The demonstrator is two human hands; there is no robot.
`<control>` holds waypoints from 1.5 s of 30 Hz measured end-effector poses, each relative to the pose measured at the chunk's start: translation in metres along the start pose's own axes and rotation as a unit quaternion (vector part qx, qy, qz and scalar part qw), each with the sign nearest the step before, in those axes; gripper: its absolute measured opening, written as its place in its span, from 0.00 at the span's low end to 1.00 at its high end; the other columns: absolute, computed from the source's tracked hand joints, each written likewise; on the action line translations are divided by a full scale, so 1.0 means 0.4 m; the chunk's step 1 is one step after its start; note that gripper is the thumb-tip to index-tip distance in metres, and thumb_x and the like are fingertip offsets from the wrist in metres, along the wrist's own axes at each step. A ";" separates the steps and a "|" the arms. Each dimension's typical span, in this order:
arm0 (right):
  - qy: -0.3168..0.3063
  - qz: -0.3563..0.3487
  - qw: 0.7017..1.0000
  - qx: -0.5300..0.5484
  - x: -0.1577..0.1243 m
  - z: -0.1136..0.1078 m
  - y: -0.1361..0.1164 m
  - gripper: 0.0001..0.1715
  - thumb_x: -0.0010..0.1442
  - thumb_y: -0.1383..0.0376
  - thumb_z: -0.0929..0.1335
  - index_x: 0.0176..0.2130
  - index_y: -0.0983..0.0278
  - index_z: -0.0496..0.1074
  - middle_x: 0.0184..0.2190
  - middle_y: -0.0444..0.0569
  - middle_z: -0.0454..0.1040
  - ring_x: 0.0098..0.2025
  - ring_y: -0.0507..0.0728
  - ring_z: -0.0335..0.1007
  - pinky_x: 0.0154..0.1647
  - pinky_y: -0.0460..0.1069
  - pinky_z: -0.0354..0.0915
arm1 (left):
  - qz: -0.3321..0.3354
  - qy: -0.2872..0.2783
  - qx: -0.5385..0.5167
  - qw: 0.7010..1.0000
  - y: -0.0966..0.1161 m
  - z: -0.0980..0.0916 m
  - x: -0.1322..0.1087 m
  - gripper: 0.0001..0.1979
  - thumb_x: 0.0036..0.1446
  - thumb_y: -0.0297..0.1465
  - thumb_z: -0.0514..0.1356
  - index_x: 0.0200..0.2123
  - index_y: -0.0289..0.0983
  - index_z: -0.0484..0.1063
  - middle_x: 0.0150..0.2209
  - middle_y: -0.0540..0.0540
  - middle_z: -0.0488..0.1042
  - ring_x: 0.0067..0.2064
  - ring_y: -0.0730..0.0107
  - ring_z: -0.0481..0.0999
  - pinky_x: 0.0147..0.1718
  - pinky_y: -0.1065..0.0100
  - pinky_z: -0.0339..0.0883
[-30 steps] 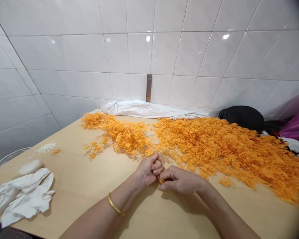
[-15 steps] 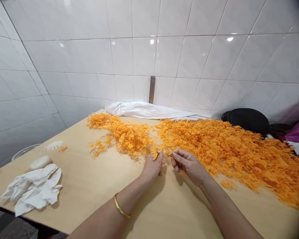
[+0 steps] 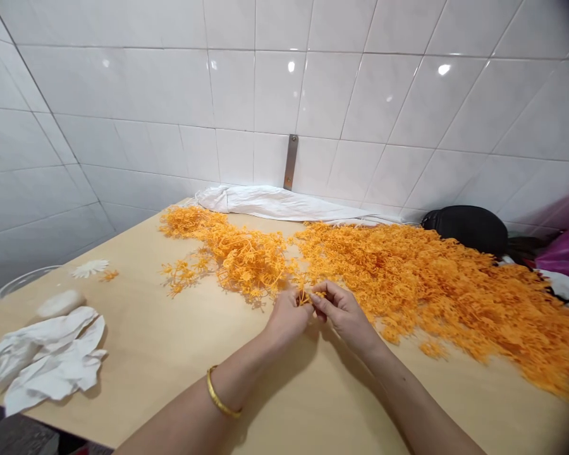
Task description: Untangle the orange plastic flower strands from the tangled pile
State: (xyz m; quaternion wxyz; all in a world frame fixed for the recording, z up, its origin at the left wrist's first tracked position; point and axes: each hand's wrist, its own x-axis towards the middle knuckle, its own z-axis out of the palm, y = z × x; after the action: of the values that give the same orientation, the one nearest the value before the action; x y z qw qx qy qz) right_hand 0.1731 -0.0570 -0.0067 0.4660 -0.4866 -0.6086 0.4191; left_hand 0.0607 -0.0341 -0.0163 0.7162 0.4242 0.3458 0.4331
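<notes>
My left hand (image 3: pixel 288 316) and my right hand (image 3: pixel 342 312) meet at the middle of the light wooden table (image 3: pixel 142 373). Between their fingertips they pinch a small orange sprig (image 3: pixel 305 297), its thin branches poking out. Just beyond my hands lies a wide heap of tangled orange sprigs (image 3: pixel 408 278), spreading to the right. A smaller pile of the same sprigs (image 3: pixel 241 262) lies to its left. My fingertips nearly reach the heap's near edge. A gold bangle (image 3: pixel 222 393) circles my left wrist.
Crumpled white tissue (image 3: pixel 47 363), a white lump (image 3: pixel 61 303) and a white flower-shaped piece (image 3: pixel 90 269) lie at the left. A glass bowl rim (image 3: pixel 26 282) shows beyond. White cloth (image 3: pixel 275 205) and a black bag (image 3: pixel 464 229) line the tiled wall.
My hands, apart half a second ago, have come back together over the small sprig. They sit farther from me than one second ago. The view has shifted slightly.
</notes>
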 end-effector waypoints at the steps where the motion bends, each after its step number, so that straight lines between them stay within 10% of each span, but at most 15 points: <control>1: 0.005 0.003 1.000 -0.003 0.001 -0.005 0.002 0.13 0.55 0.56 0.62 0.28 0.63 0.63 0.19 0.40 0.58 0.20 0.48 0.53 0.21 0.45 0.52 | -0.002 -0.023 0.024 0.999 0.005 -0.001 -0.003 0.08 0.41 0.20 0.57 0.14 0.34 0.67 0.12 0.52 0.60 0.15 0.82 0.51 0.16 0.74 0.42; 9: 0.147 -0.018 0.973 -0.177 0.005 -0.002 0.012 0.13 0.57 0.58 0.59 0.24 0.61 0.57 0.17 0.40 0.59 0.20 0.50 0.54 0.23 0.46 0.51 | -0.125 -0.049 -0.069 0.989 0.010 0.014 -0.004 0.14 0.51 0.39 0.50 0.19 0.36 0.59 0.10 0.59 0.43 0.12 0.84 0.38 0.12 0.75 0.33; 23: 0.257 -0.089 0.893 -0.359 0.028 0.010 0.036 0.11 0.59 0.62 0.55 0.26 0.61 0.53 0.25 0.47 0.62 0.27 0.54 0.57 0.28 0.48 0.54 | -0.055 -0.009 -0.074 0.996 -0.010 0.046 -0.002 0.15 0.51 0.41 0.53 0.22 0.37 0.57 0.09 0.59 0.47 0.11 0.84 0.43 0.11 0.77 0.34; 33: 0.059 0.082 0.994 0.042 0.020 -0.019 0.000 0.17 0.52 0.52 0.61 0.25 0.63 0.58 0.18 0.41 0.63 0.20 0.49 0.61 0.22 0.45 0.58 | 0.000 -0.029 -0.030 0.999 -0.016 0.024 0.007 0.17 0.52 0.39 0.53 0.18 0.35 0.59 0.09 0.57 0.52 0.11 0.85 0.44 0.11 0.75 0.37; 39: 0.055 0.049 0.997 0.031 0.021 -0.007 0.030 0.19 0.53 0.52 0.63 0.22 0.64 0.58 0.15 0.38 0.58 0.17 0.46 0.53 0.18 0.43 0.52 | 0.035 -0.025 0.004 0.999 -0.030 0.021 0.021 0.17 0.52 0.38 0.53 0.16 0.35 0.61 0.09 0.55 0.53 0.12 0.83 0.47 0.13 0.74 0.40; 45: 0.179 0.043 0.977 0.110 0.046 -0.002 0.050 0.20 0.50 0.53 0.65 0.19 0.63 0.56 0.11 0.35 0.52 0.12 0.45 0.44 0.12 0.42 0.44 | -0.009 -0.023 -0.006 1.000 -0.034 0.029 0.019 0.15 0.51 0.38 0.53 0.18 0.36 0.60 0.09 0.57 0.49 0.12 0.83 0.44 0.13 0.73 0.37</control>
State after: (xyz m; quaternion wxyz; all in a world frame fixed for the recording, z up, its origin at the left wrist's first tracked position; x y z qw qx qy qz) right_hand 0.1761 -0.0355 -0.0228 0.5993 -0.5256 -0.4441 0.4091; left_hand 0.0779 -0.0344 -0.0249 0.7301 0.4272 0.3302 0.4189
